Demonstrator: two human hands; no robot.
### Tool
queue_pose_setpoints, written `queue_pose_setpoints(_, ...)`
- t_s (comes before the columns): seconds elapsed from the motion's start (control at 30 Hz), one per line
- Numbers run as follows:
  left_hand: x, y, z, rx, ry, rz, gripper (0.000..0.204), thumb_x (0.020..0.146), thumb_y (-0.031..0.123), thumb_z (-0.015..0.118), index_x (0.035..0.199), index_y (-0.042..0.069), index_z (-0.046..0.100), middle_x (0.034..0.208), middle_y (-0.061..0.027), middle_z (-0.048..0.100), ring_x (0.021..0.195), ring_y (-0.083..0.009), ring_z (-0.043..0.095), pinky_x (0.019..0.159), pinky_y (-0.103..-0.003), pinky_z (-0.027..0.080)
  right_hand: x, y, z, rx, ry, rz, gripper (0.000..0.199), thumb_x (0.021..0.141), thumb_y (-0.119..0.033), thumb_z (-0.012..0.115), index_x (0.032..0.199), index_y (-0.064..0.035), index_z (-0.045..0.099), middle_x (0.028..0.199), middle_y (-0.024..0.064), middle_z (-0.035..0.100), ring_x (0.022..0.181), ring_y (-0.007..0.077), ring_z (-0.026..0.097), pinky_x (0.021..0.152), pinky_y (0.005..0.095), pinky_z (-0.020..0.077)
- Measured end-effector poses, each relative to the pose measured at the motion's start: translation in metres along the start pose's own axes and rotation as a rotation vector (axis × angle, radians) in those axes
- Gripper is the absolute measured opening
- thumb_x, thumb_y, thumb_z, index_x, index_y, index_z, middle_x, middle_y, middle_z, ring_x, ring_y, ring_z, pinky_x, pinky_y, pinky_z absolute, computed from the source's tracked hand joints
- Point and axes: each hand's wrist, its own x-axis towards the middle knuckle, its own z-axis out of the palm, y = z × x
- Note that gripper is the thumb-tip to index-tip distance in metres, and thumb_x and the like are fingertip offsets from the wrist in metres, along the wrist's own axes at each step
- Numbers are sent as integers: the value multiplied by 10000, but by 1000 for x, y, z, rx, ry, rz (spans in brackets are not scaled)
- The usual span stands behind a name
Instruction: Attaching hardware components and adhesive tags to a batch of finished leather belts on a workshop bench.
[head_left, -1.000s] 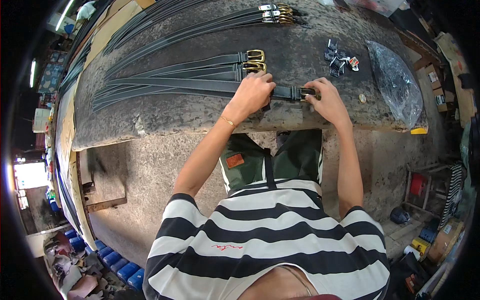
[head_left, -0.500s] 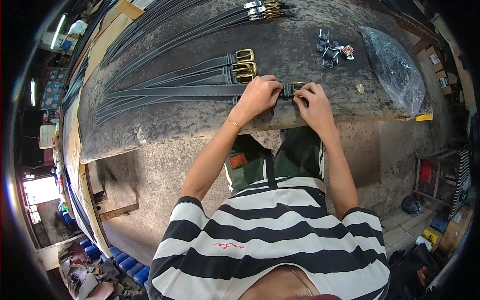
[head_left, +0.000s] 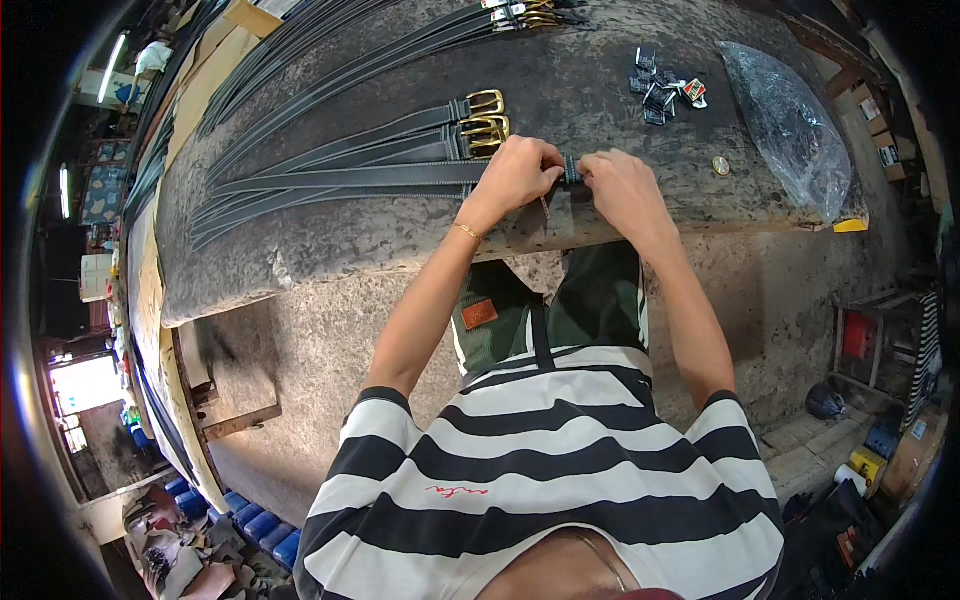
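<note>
A dark grey belt (head_left: 400, 175) with pale edge stitching runs across the near part of the worktable. My left hand (head_left: 515, 180) pinches it close to its buckle end, fingers closed. From the other side my right hand (head_left: 622, 190) grips that same end, fingertips pressed together; the buckle itself is hidden behind it. Between the two hands a short stitched piece of the belt (head_left: 571, 170) shows. Something thin hangs below my left fingers, too small to name. Just beyond lie more belts with gold buckles (head_left: 486, 103), side by side.
Further back on the worktable (head_left: 350, 240) lie many more belts (head_left: 400, 55), some with tags by their buckles. To the right are a pile of small black tags (head_left: 655, 88), a small round gold-rimmed piece (head_left: 720, 165) and a clear plastic bag (head_left: 785, 130).
My right hand has turned and closed in toward my left, so the gold buckle that showed between its fingers is now covered. My left hand keeps its hold on the belt.
</note>
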Motion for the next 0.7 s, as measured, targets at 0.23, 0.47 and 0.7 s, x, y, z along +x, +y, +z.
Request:
queue_pose_setpoints(0.23, 1, -4, -2, -45, -17, 25, 159, 829, 86, 718, 933, -25, 767, 844, -217, 739, 800, -356, 733, 792, -407, 581, 22, 23, -11, -63, -97, -84, 162, 858, 11, 590, 968, -14, 705, 975, 179, 714, 960, 381, 688, 824, 493, 552)
queue_pose_setpoints(0.47, -8, 3, -2, 288, 75, 217, 88, 779, 67, 715, 847, 20, 746, 901, -130, 689, 900, -309, 662, 828, -415, 520, 24, 19, -27, 1, -250, 73, 206, 884, -12, 589, 1010, -15, 752, 941, 231, 721, 934, 391, 703, 853, 484, 555)
queue_pose_setpoints(0.7, -11, 15, -10, 629, 246, 287, 142, 744, 79, 735, 886, 72, 742, 1074, -64, 631, 1112, -272, 551, 942, -432, 436, 28, 27, -19, 388, -72, 179, 143, 875, -33, 663, 985, 10, 744, 907, 205, 746, 874, 321, 746, 805, 402, 575)
